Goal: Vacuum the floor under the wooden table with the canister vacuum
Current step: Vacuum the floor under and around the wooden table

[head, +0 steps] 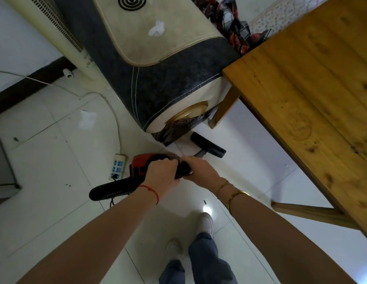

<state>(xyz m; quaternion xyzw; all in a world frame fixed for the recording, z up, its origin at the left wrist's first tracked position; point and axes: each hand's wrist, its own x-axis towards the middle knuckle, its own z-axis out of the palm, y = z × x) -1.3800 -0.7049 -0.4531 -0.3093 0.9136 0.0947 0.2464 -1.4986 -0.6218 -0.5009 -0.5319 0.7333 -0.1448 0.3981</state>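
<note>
From the head camera you look down at your two hands, which meet on the black hose of the vacuum. Your left hand (pixel 162 173), with a red string on the wrist, has its fingers closed around the ribbed hose (pixel 115 187) where it joins the handle. Your right hand (pixel 201 169), with gold bracelets on the wrist, is closed on the same black handle part just beside the left one; the two hands are almost touching.

The red canister vacuum (pixel 141 163) sits on the white tiled floor (pixel 55 181) directly behind your left hand, partly hidden by it. The black floor nozzle (pixel 208 145) lies on the tiles beyond your hands, near the foot of the sofa arm (pixel 158 83) and near the leg of the wooden table (pixel 311 95). This wooden surface fills the right side of the view. A white power strip (pixel 118 166) lies just left of the canister. A scrap of white paper (pixel 87 119) is on the floor further left.
</note>
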